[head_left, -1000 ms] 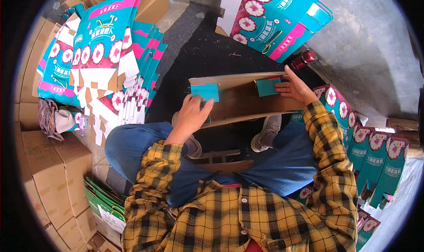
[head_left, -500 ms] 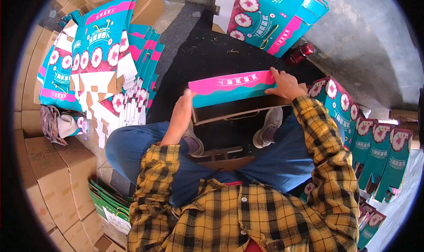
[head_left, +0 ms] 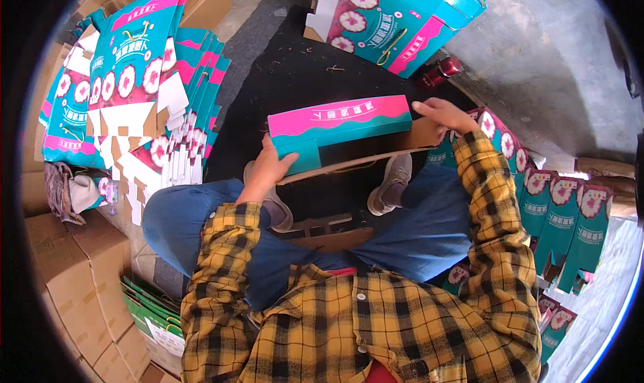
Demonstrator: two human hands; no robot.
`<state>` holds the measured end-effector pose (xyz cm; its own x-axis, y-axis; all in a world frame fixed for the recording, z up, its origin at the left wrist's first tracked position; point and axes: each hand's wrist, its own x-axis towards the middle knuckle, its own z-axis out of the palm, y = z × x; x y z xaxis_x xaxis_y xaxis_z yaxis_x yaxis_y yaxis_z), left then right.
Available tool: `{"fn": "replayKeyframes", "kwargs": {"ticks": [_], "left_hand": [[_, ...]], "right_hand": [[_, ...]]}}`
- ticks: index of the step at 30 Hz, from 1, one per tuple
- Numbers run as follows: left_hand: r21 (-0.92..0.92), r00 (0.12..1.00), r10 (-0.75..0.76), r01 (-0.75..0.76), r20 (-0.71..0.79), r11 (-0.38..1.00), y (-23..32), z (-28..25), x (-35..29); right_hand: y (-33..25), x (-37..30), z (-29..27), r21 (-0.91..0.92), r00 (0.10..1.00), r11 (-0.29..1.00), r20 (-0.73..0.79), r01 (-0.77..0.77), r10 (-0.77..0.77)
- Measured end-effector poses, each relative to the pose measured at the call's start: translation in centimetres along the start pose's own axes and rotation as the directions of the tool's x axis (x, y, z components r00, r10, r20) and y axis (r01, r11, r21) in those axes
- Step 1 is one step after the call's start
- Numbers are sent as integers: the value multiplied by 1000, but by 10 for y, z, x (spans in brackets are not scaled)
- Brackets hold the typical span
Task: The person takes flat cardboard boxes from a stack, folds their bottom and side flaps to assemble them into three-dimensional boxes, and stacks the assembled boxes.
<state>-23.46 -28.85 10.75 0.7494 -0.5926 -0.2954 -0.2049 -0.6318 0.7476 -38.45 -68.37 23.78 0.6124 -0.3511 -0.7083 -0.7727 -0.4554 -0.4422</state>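
Your left hand (head_left: 270, 170) curls around the near left end of the teal-and-pink carton (head_left: 340, 129), held above your knees. Your right hand (head_left: 446, 116) lies fairly flat, fingers pressing the carton's right end flap.

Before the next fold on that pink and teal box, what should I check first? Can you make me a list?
1. Left hand grips the box's near left end: ok.
2. Right hand presses the right end: ok.
3. Pink and teal box lies level across the knees: ok.
4. Brown flap tucked in: not ok, it sticks out.
5. Far side closed: cannot tell.
6. Flat box stack within left reach: ok, probably.
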Motion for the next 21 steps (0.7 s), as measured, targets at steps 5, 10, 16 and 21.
{"fn": "replayKeyframes", "kwargs": {"ticks": [5, 10, 16, 21], "left_hand": [[6, 996, 81, -81, -30, 997, 5, 7, 3], [-72, 996, -29, 23, -87, 997, -20, 9, 4], [-476, 875, -389, 484, 289, 735, 15, 21, 15], [-655, 959, -133, 268, 250, 706, -25, 32, 11]], "right_hand": [[17, -8, 34, -201, 855, 881, 405, 428, -323], [10, 3, 32, -112, 874, 902, 321, 416, -364], [75, 62, 49, -273, 918, 956, -340, 111, -204], [45, 55, 62, 259, 930, 893, -71, 367, -361]]}}
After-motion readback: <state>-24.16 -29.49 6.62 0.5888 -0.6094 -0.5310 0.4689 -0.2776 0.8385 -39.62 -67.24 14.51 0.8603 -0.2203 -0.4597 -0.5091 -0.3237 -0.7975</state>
